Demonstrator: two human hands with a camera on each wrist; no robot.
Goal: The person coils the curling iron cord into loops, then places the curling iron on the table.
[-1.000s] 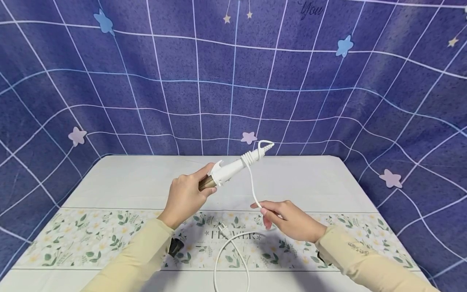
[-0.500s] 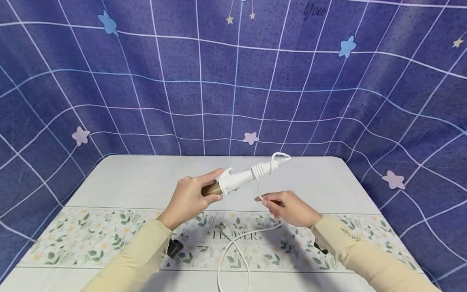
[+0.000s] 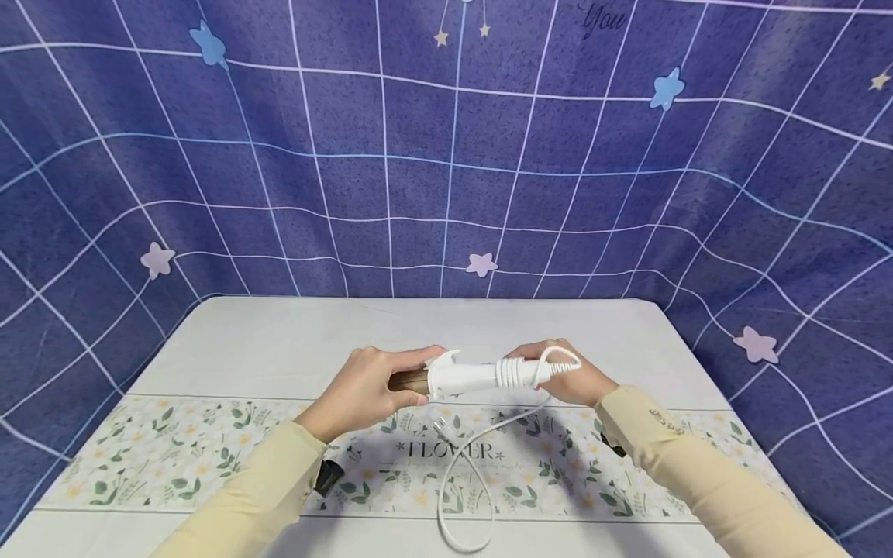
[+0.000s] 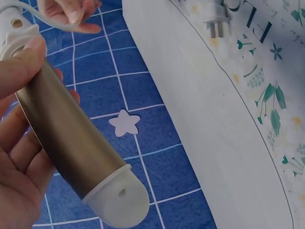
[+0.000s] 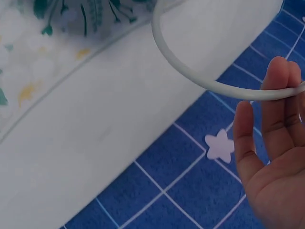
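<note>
My left hand (image 3: pixel 356 391) grips a curling iron (image 3: pixel 463 380) by its bronze barrel (image 4: pixel 71 124). Its white handle points right, nearly level above the table, with white cord wound around it in several turns. In the left wrist view, the barrel ends in a white cap (image 4: pixel 119 198). My right hand (image 3: pixel 589 381) is behind the handle's cord end, partly covered by it. In the left wrist view its thumb and fingers pinch the cord. The cord (image 5: pixel 228 89) runs across the fingers in the right wrist view, then loops down to a two-pin plug (image 3: pixel 441 424).
A white tabletop (image 3: pixel 279 333) carries a floral printed band (image 3: pixel 174 457) across its front half. Behind and at both sides hangs a blue grid-patterned curtain (image 3: pixel 391 194) with stars. The cord's slack loop hangs over the table's near part.
The curling iron has swung from slanting up to nearly level, its handle end lowering and moving right. My right hand has moved up and behind the handle with the cord.
</note>
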